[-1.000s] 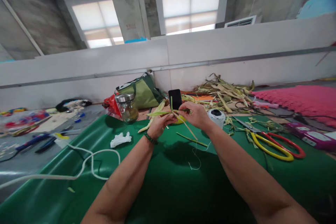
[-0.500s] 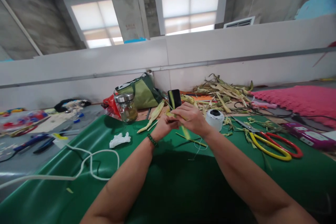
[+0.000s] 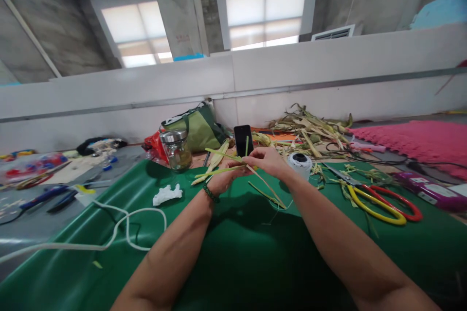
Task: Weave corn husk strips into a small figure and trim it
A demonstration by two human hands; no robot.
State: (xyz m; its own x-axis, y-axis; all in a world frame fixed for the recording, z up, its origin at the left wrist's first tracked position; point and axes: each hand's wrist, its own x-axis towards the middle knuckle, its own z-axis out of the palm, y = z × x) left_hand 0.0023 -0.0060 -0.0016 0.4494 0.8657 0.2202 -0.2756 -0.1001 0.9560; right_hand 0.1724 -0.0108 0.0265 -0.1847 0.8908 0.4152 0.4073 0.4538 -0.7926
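Note:
My left hand [image 3: 226, 176], a green bead bracelet at its wrist, is closed around several narrow green corn husk strips [image 3: 209, 173]. Their ends fan out to the left, upward and down to the right. Close against it, my right hand [image 3: 270, 161] pinches the strips with thumb and fingers where they cross. The exact crossing is partly covered by the fingers. Behind the left hand lies a pale whole corn husk [image 3: 219, 154]. A loose green strip [image 3: 263, 191] and thin thread rest below the right hand, near a white thread spool [image 3: 300, 165].
A phone [image 3: 243, 139] stands behind the hands. To the left are a lidded glass jar [image 3: 178, 154], crumpled tissue [image 3: 167, 195] and a white cable [image 3: 127, 223]. On the right lie red-and-yellow-handled scissors [image 3: 375, 201] and a heap of dried husks [image 3: 310, 124].
The strips have turned from hanging upright to spreading left and down to the right. My right hand has shifted slightly right and lower; the left hand is turned more beneath the strips.

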